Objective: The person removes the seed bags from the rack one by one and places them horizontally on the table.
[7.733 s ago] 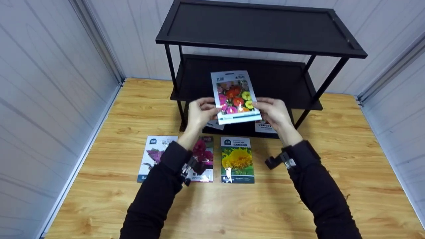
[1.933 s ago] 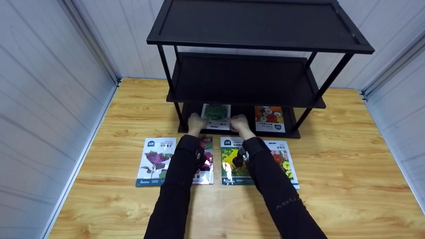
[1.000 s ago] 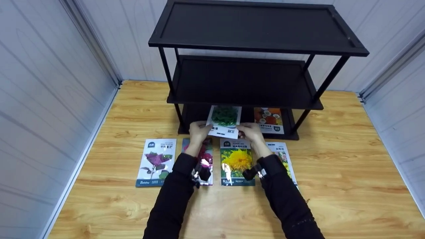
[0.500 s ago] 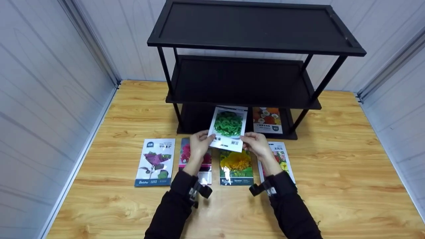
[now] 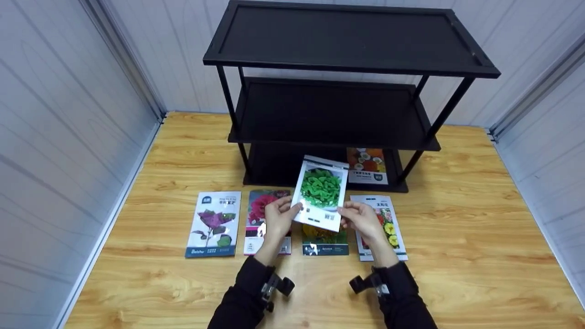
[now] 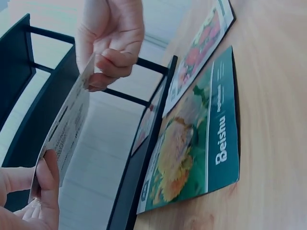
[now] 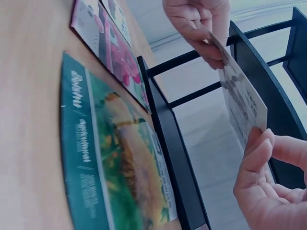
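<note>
A seed packet (image 5: 321, 189) picturing green leaves is held up by both hands in front of the rack, its print upside down in the head view. My left hand (image 5: 279, 219) pinches its near left corner between thumb and fingers; my right hand (image 5: 364, 223) pinches the near right corner. Under it, partly covered, lies a yellow-flower packet (image 5: 325, 246). Both wrist views show the held packet (image 6: 67, 122) from its edge and printed back, raised above the yellow-flower packet (image 7: 120, 153) on the floor.
On the wood-look floor (image 5: 475, 237) lie a purple-flower packet (image 5: 213, 224), a magenta-flower packet (image 5: 260, 214) and a mixed-flower packet (image 5: 388, 228), in one row. Behind stands a black three-tier rack (image 5: 333, 105). An orange-and-white flower packet (image 5: 367, 165) lies on its bottom shelf.
The mixed-flower packet, earlier in both hands, was laid at the row's right end. Both hands then took the green-leaf packet off the bottom shelf and drew it toward the body.
</note>
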